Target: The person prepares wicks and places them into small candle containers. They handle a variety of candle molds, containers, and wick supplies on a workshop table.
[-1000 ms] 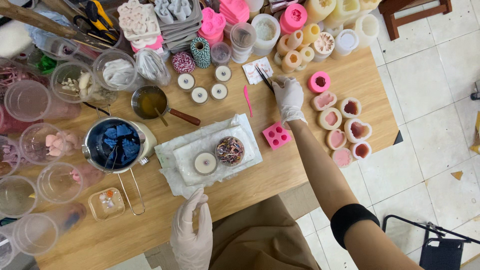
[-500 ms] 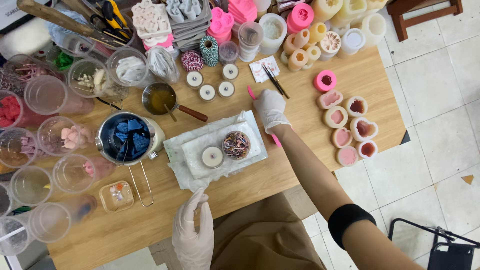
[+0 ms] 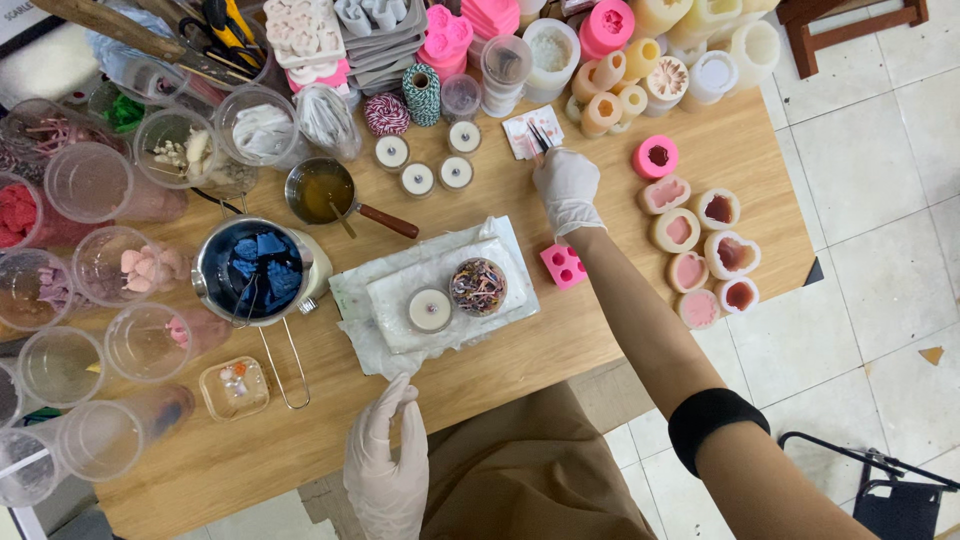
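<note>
Right gloved hand (image 3: 566, 188) reaches across wooden table (image 3: 520, 370), fingers closing on thin dark metal tweezers (image 3: 537, 137) lying on small white paper packet (image 3: 525, 133); grip not clear. Tweezers likely light, stiff, slippery; pinch mid-shank. Left gloved hand (image 3: 385, 465) loose, empty, at near table edge.

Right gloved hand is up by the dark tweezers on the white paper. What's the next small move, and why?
Probably close the right gloved hand on the thin dark tweezers and lift them. The fingertips already sit at their near end on the small white paper, while the left gloved hand waits at the wooden table's edge, holding nothing.
</note>
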